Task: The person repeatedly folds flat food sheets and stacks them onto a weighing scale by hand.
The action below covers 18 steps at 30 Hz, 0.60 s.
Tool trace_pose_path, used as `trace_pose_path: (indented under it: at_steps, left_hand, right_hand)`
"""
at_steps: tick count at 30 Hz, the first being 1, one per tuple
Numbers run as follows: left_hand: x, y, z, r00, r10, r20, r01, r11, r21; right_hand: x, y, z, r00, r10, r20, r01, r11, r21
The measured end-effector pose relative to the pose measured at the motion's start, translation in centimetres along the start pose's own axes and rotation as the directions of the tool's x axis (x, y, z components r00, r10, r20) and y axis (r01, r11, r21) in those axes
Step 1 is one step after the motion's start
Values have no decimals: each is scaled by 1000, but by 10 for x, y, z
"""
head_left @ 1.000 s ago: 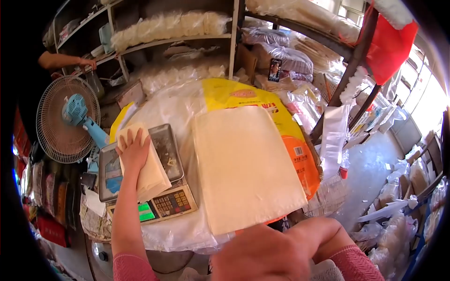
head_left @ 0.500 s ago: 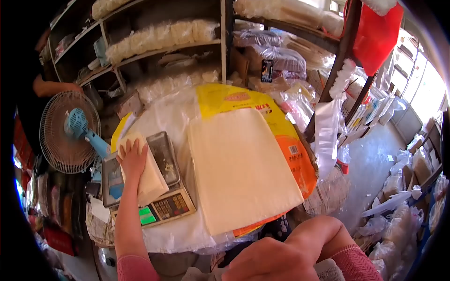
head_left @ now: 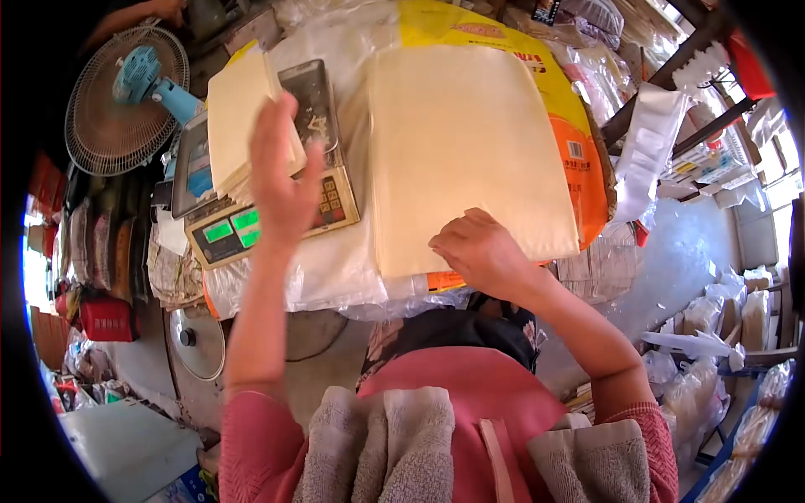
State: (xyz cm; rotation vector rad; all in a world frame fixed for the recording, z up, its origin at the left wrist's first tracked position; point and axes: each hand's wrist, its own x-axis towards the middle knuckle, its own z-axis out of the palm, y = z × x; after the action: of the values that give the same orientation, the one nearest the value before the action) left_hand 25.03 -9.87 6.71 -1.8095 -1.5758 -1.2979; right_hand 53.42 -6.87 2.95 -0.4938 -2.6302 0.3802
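My left hand [head_left: 283,172] is raised in front of the digital scale [head_left: 340,201], fingers apart and a little blurred, with nothing in it. Behind it a folded stack of cream sheets [head_left: 239,109] lies on the scale's metal tray [head_left: 309,92]. A larger flat stack of cream sheets [head_left: 465,142] rests on the plastic-covered table. At this stack's near edge is my right hand [head_left: 486,251], its fingers bent and close together over the sheets; whether it grips any is hidden.
A fan [head_left: 126,96] with a blue motor stands at the left, a person's hand [head_left: 168,10] behind it. A yellow and orange printed bag [head_left: 587,159] lies under the large stack. Bagged goods [head_left: 700,394] fill the lower right, near a round lid [head_left: 197,339].
My left hand has lifted off the folded stack and come back toward me. My right hand has moved forward onto the large stack's near edge. The view has tilted down.
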Motion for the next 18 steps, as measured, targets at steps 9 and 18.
trace_pose_path:
  at_steps: [9,18]
  left_hand:
    - [-99,49,16,931,-322,173,347,926,-147]
    - [-109,54,29,887,-317,337,414,869,-272]
  right_hand:
    - [25,-19,48,970,-122,212,200,892,-405]
    - [41,31,-35,705,708,-36,-615,636,467]
